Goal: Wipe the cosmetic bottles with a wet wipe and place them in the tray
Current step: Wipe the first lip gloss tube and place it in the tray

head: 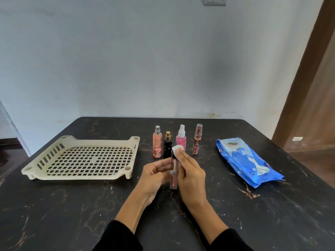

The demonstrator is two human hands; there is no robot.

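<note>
My left hand (154, 175) grips a slim pink lip gloss tube (173, 178) with a black cap, held upright above the table. My right hand (190, 176) presses a small white wet wipe (176, 149) against the tube's upper end. Behind my hands stand an orange spray bottle (157, 143), a black bottle with a gold cap (167, 145), a pink spray bottle (181, 140) and a thin clear tube with reddish contents (197, 139). The cream slotted tray (81, 158) lies to the left with nothing in it.
A blue wet-wipe packet (248, 162) lies on the right of the dark marbled table (72, 214). A pale wall rises behind the table, and a brown door frame stands at the far right.
</note>
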